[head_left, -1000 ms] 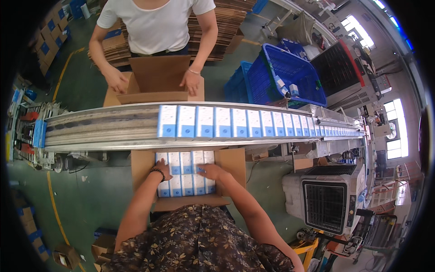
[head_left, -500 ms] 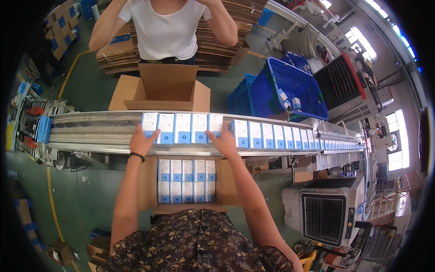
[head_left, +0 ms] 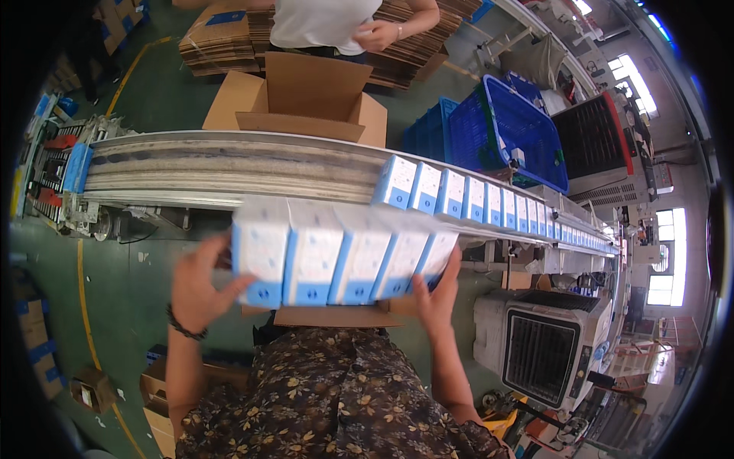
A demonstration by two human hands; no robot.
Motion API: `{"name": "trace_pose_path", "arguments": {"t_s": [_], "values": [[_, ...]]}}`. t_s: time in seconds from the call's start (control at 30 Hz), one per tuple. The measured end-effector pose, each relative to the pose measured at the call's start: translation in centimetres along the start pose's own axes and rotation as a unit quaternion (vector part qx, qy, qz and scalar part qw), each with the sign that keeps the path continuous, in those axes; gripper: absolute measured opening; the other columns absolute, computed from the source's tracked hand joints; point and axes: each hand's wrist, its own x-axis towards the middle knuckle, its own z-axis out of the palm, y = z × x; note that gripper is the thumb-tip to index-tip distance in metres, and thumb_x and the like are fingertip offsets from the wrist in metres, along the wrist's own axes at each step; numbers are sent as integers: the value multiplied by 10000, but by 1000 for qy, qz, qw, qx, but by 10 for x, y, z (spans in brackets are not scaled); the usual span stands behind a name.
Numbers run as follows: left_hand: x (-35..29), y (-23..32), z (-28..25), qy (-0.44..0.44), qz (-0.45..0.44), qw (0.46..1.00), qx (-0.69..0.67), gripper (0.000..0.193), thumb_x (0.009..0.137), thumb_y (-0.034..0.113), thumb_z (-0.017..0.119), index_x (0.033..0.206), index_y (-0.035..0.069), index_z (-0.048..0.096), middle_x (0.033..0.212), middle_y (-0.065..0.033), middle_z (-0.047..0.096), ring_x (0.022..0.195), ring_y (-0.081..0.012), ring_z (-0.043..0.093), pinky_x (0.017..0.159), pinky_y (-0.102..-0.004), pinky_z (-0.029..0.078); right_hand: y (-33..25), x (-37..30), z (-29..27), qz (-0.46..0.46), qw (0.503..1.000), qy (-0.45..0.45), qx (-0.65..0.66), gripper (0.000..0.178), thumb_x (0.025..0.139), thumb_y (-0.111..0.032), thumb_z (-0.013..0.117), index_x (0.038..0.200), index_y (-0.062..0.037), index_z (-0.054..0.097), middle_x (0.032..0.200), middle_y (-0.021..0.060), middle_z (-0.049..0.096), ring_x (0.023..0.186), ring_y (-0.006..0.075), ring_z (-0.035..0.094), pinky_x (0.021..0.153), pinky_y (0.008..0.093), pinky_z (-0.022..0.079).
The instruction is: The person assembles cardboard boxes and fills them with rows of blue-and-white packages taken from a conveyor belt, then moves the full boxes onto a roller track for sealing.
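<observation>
A row of several white-and-blue small cartons (head_left: 312, 256) is lifted off the belt, squeezed together between my two hands. My left hand (head_left: 200, 287) presses on the row's left end, thumb on the front. At the right end my right hand (head_left: 440, 294) grips the last carton. Below the row, an open cardboard box (head_left: 336, 316) shows only its near flap and bits of its sides; the raised cartons hide its inside. More white-and-blue cartons (head_left: 451, 193) stand in line on the conveyor belt (head_left: 229, 168), right of the lifted row.
Across the belt stands another open cardboard box (head_left: 306, 126), with a person (head_left: 321, 27) in a white top behind it. Blue plastic crates (head_left: 497, 126) sit at the far right, near stacked flat cardboard (head_left: 222, 46). A grey air cooler (head_left: 539, 348) stands at the near right.
Both my hands have raised the row of cartons off the belt and brought it toward me, over the near box. Across the belt, the other person's hand has come down.
</observation>
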Motion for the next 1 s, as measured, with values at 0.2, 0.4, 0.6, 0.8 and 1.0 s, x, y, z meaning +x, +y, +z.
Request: {"name": "trace_pose_path", "arguments": {"t_s": [0.2, 0.4, 0.6, 0.8, 1.0], "values": [[-96, -156, 170, -335, -167, 924, 83, 323, 797, 280, 746, 866, -5, 610, 826, -183, 669, 748, -365, 650, 705, -437, 526, 114, -97, 36, 183, 865, -447, -137, 725, 911, -459, 601, 1397, 29, 378, 1307, 305, 506, 1222, 412, 506, 999, 436, 425], [-46, -162, 211, -524, -147, 775, 322, 373, 793, 345, 752, 1003, 37, 726, 979, -197, 697, 921, -348, 667, 769, -449, 531, 123, -59, 41, 153, 894, -372, -199, 495, 923, -453, 567, 1178, -32, 608, 1050, 237, 653, 957, 424, 622, 842, 489, 485], [7, -83, 229, -577, -63, 763, 284, 176, 866, 219, 649, 954, 93, 735, 929, -117, 705, 882, -294, 671, 706, -418, 533, 159, -51, 47, 38, 807, -565, -168, 463, 928, -413, 578, 1181, -26, 608, 1114, 242, 641, 1019, 401, 617, 878, 453, 489], [80, -34, 209, 1, -5, 1000, -4, 189, 863, 148, 645, 1029, 61, 665, 939, -119, 649, 833, -307, 617, 753, -406, 508, 107, 67, -31, 95, 990, -97, 31, 236, 922, -92, 581, 1146, -43, 637, 1038, 144, 679, 951, 240, 660, 827, 356, 511], [148, -75, 194, 105, -159, 981, 45, 490, 832, 307, 727, 1178, 2, 562, 1021, -183, 651, 925, -343, 630, 801, -401, 512, 144, 160, -5, -1, 962, -3, -275, 622, 912, -356, 616, 1327, 76, 453, 1035, 250, 647, 943, 389, 639, 805, 432, 515]]}}
